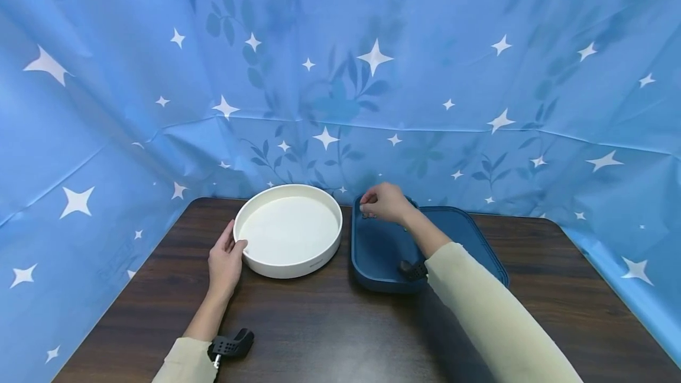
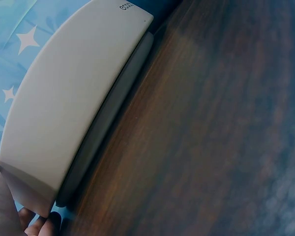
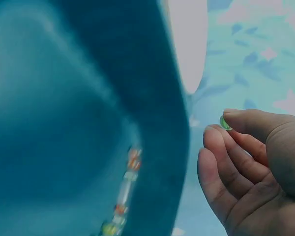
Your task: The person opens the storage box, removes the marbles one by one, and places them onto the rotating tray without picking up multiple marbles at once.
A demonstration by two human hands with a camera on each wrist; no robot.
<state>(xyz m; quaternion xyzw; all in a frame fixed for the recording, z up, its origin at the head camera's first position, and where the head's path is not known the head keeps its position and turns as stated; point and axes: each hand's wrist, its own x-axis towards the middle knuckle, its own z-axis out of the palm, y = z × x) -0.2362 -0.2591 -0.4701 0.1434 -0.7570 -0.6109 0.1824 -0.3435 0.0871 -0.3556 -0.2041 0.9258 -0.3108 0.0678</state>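
A round white tray [image 1: 287, 232] with a raised rim is on the table; my left hand [image 1: 226, 262] grips its left edge. In the left wrist view the tray's outer wall [image 2: 73, 93] shows, with a dark base [image 2: 108, 118] beneath it and fingers [image 2: 35, 227] at its lower corner. To the right is a dark blue tray [image 1: 380, 282]. Above its far left part, my right hand [image 1: 387, 203] pinches a clear marble with green inside [image 3: 225, 123] between thumb and fingertips. Several marbles [image 3: 120, 209], orange, green and clear, lie in a row along the blue tray's inner edge.
Both trays stand on a dark wood table [image 1: 330, 330], near its back edge. A blue curtain [image 1: 340, 75] with white stars hangs right behind. The blue tray has a second section [image 1: 457, 226] on its right, partly hidden by my right forearm.
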